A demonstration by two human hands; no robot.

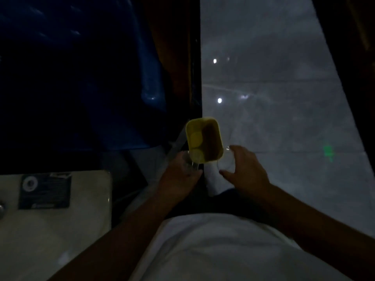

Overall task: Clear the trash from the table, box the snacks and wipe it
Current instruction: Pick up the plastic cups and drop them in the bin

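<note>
Dim here, but I've got the yellow box point(204, 139) up in front of me over the floor point(284, 98), snacks inside. My left hand point(180, 175) curls round its near edge along with something clear. My right hand point(241, 169) pinches a clear lid point(225, 163), I think. I'd say we're boxing the snacks. Next I line the lid up square and press it down.

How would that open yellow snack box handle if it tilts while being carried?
The yellow box looks like thin, light, probably stiff plastic. It has no lid on, so the round and brown snacks inside could slide out if tipped. The left hand seems to hold it from beneath, dimly seen, so grip security is unclear.
</note>
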